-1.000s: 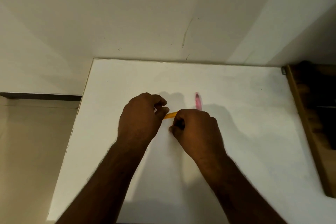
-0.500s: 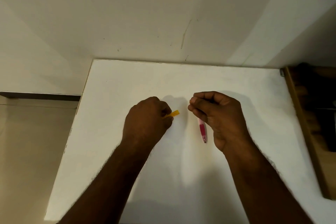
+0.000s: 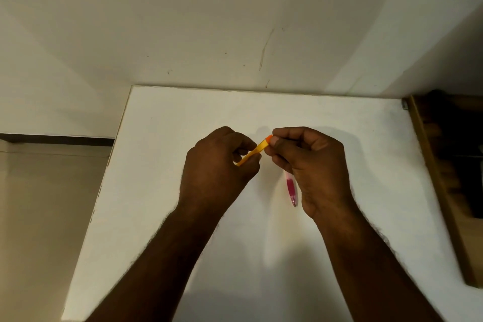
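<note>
Left hand [image 3: 217,165] grips a slim yellow pen [image 3: 254,152] (orange-tipped), right hand [image 3: 311,162] pinching that tip.

Bright yellow on the slim yellow plastic pen barrel [image 3: 250,155], plain, no print showing, and it's tipped by a small orange plastic end piece [image 3: 268,138], a shade hotter. Lower right, the clear plastic pen with a deep pink core [image 3: 291,187]: magenta through the middle, paler and see-through above. Backdrop is the flat white tabletop [image 3: 170,151], unpatterned. Behind it the cream painted wall [image 3: 209,21], flecked with thin dark scuff lines. Right edge, a brown wooden frame [image 3: 428,159]; left, beige floor [image 3: 39,204] under a dark brown skirting strip [image 3: 52,138]
</note>
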The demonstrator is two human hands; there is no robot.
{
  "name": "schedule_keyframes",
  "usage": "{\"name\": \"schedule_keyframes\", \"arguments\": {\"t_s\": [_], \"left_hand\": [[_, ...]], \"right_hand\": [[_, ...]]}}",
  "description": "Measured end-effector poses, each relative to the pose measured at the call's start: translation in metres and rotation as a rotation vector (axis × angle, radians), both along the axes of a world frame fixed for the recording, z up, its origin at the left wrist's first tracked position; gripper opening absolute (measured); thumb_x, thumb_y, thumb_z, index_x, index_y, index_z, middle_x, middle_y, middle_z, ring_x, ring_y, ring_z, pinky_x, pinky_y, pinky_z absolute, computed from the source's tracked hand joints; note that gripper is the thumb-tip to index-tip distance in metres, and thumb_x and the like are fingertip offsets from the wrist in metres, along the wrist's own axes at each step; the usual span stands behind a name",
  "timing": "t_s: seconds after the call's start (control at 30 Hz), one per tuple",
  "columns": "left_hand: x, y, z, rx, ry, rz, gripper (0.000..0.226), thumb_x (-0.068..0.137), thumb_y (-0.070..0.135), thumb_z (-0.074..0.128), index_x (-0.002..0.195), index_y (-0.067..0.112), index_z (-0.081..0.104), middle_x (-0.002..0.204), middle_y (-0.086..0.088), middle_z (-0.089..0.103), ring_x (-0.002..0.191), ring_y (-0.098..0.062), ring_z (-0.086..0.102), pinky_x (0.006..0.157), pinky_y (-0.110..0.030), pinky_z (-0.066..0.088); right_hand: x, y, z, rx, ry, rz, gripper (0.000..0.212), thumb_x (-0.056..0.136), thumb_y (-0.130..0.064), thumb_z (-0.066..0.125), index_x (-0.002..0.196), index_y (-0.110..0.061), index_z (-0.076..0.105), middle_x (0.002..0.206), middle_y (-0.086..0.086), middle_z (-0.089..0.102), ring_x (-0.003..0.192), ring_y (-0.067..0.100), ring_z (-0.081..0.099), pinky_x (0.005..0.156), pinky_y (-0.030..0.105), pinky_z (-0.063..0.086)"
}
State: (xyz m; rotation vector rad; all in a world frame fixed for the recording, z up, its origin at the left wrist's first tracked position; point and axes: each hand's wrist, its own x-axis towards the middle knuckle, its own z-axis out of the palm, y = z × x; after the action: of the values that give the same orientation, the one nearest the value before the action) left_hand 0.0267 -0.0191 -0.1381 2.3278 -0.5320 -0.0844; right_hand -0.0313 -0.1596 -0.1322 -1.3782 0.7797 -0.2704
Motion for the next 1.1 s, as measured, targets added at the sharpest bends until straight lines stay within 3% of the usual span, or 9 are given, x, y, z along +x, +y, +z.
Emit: {"name": "schedule_keyframes", "arguments": {"t_s": [0.27, 0.43, 0.6, 0.73, 0.83, 0.97, 1.1], "left_hand": [[0.001, 0.002, 0.000, 0.058, -0.015, -0.006, 0.008, 0.077, 0.027, 0.077, 0.084, 0.028, 0.076, 0.080, 0.009, 0.067, 0.071, -0.011, 0.062, 0.063, -0.029, 0.048], [0.000, 0.002, -0.004, 0.127, -0.019, -0.016, 0.009, 0.075, 0.031, 0.077, 0.085, 0.030, 0.076, 0.079, 0.013, 0.064, 0.069, -0.009, 0.062, 0.060, -0.026, 0.046], [0.001, 0.001, -0.011, 0.188, 0.042, 0.017, 0.011, 0.073, 0.034, 0.076, 0.084, 0.033, 0.074, 0.077, 0.016, 0.060, 0.068, -0.006, 0.058, 0.056, -0.016, 0.034], [0.002, 0.001, -0.018, 0.243, 0.158, 0.058, 0.009, 0.075, 0.036, 0.075, 0.083, 0.033, 0.074, 0.077, 0.015, 0.061, 0.070, -0.006, 0.058, 0.056, -0.021, 0.037], [0.002, 0.003, -0.022, 0.282, 0.234, 0.088, 0.011, 0.077, 0.038, 0.074, 0.084, 0.030, 0.073, 0.080, 0.012, 0.067, 0.074, -0.011, 0.065, 0.062, -0.025, 0.047], [0.000, 0.001, -0.025, 0.283, 0.251, 0.119, 0.014, 0.077, 0.041, 0.076, 0.082, 0.029, 0.071, 0.079, 0.011, 0.065, 0.071, -0.012, 0.062, 0.056, -0.022, 0.037], [-0.002, 0.000, -0.028, 0.277, 0.245, 0.147, 0.023, 0.076, 0.047, 0.079, 0.087, 0.027, 0.072, 0.083, 0.010, 0.063, 0.074, -0.012, 0.059, 0.063, -0.025, 0.037]], "right_hand": [[0.000, -0.004, -0.006, -0.413, 0.079, 0.159, 0.015, 0.087, -0.017, 0.079, 0.089, -0.032, 0.076, 0.082, -0.010, 0.079, 0.076, 0.008, 0.077, 0.082, 0.026, 0.061], [0.002, -0.005, -0.007, -0.479, 0.153, 0.250, 0.010, 0.089, -0.017, 0.077, 0.098, -0.021, 0.080, 0.090, -0.001, 0.080, 0.083, 0.012, 0.077, 0.092, 0.038, 0.061], [0.002, -0.007, -0.011, -0.537, 0.198, 0.363, 0.015, 0.093, -0.017, 0.072, 0.106, -0.020, 0.080, 0.093, -0.001, 0.081, 0.087, 0.012, 0.075, 0.095, 0.035, 0.059], [0.000, -0.013, -0.014, -0.703, 0.243, 0.291, 0.019, 0.095, -0.025, 0.070, 0.113, -0.024, 0.077, 0.107, -0.005, 0.079, 0.089, 0.005, 0.068, 0.089, 0.020, 0.049], [-0.002, -0.018, -0.014, -0.839, 0.325, 0.207, 0.022, 0.094, -0.030, 0.071, 0.115, -0.023, 0.074, 0.106, -0.003, 0.078, 0.088, 0.013, 0.071, 0.083, 0.024, 0.049], [0.001, -0.016, -0.021, -0.878, 0.560, 0.340, 0.050, 0.089, -0.038, 0.076, 0.132, -0.018, 0.062, 0.124, 0.006, 0.070, 0.108, 0.026, 0.069, 0.089, 0.030, 0.049], [0.004, -0.013, -0.023, -0.921, 0.575, 0.352, 0.037, 0.090, -0.033, 0.073, 0.121, -0.015, 0.063, 0.111, 0.006, 0.075, 0.097, 0.025, 0.071, 0.079, 0.028, 0.046]]}}
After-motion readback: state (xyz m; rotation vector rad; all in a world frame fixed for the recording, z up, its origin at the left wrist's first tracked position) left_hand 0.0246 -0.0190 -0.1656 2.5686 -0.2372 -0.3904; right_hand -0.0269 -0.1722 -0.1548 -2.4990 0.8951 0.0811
